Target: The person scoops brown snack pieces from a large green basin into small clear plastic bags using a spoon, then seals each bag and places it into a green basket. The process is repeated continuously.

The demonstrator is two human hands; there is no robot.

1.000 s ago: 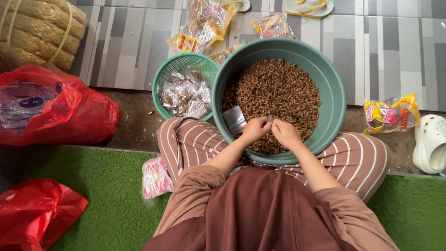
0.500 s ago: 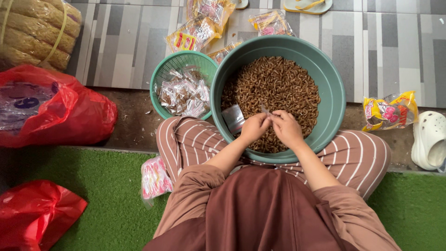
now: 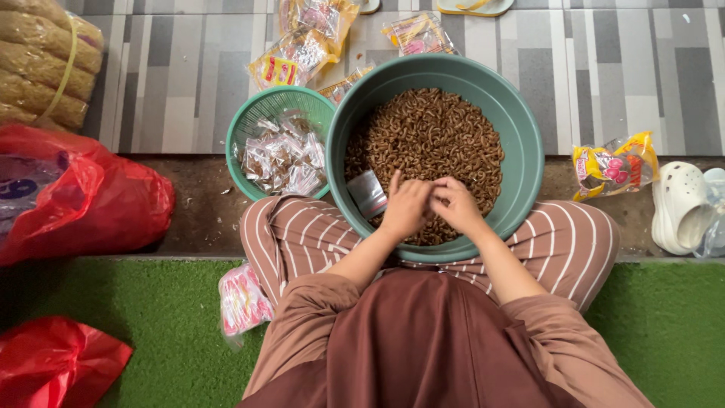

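Both hands (image 3: pixel 432 205), grip closed on something unseen, over brown snacks (image 3: pixel 430 136) in green basin (image 3: pixel 529 151).

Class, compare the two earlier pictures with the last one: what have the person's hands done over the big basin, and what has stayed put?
The left hand and right hand stay pressed together over the brown snacks in the large basin, fingers only slightly shifted; nothing clearly picked up or dropped. The small basket, red bags and packets are unmoved.
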